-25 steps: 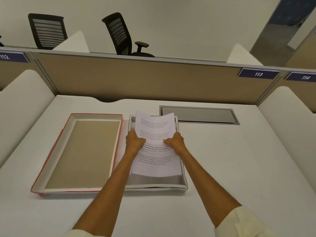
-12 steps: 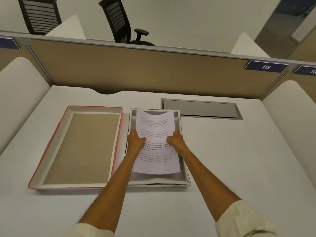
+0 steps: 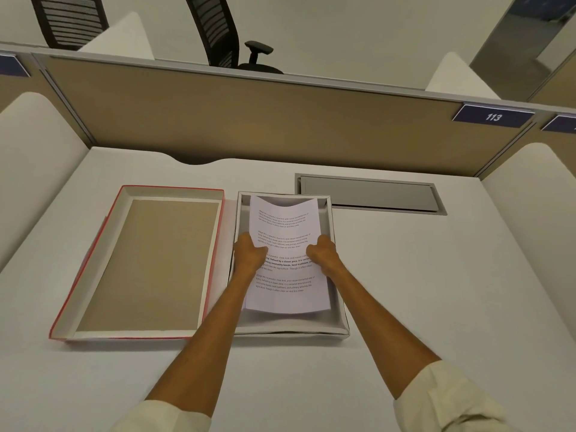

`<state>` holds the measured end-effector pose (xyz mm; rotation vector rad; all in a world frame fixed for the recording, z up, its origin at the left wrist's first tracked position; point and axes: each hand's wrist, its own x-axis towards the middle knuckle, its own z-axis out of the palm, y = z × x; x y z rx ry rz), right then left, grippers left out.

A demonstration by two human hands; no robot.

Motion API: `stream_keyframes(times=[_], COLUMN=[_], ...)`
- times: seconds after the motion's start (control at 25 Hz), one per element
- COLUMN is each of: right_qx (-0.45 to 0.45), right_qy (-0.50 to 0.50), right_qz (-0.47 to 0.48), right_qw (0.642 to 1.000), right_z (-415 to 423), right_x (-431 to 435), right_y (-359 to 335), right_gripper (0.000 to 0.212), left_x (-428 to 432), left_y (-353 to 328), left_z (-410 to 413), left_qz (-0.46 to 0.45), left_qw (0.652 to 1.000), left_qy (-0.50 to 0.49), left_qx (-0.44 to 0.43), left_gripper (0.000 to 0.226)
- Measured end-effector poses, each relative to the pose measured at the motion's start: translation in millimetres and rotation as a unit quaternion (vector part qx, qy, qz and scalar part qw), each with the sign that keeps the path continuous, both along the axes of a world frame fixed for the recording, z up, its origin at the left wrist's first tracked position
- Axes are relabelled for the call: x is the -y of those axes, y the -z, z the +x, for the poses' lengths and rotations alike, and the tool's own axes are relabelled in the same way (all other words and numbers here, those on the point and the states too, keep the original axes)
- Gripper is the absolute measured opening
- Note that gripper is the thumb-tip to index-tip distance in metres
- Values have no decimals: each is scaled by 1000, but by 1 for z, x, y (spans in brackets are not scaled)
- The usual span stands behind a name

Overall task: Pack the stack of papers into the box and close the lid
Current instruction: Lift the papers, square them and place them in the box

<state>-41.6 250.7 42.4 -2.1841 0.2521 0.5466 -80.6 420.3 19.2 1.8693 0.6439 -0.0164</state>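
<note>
Figure: my two hands holding a stack of papers (image 3: 288,244) over the open box (image 3: 338,263).

Left of the box, touching its wall, the lid (image 3: 146,263) lies upturned: red-edged rectangle, matte brown card inside, white walls. My left hand (image 3: 249,255) is clamped on the stack's left edge, my right hand (image 3: 324,254) on its right; the smooth printed sheets sag, inside the grey-lined box. Right of the box, beyond its far corner, a flat grey metal flap (image 3: 371,194) sits in the white desk (image 3: 436,291).
</note>
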Motion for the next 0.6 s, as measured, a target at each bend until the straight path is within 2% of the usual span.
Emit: stream_keyframes(times=[0.2, 0.48, 0.6], right_qx=[6, 19, 24], right_qy=[-4, -10, -15], right_qz=[-15, -30, -42], right_qw=[1000, 999, 999], right_z=[2, 1, 2], right_x=[1, 4, 6], right_y=[7, 15, 20], right_gripper=[6, 2, 16], left_x=[0, 1, 1], left_y=[6, 12, 13], left_z=[0, -3, -5], left_qz=[15, 49, 51], left_qw=[1000, 998, 998], left_qy=[-2, -7, -14], left_qx=[-11, -33, -25], left_gripper=[29, 38, 38])
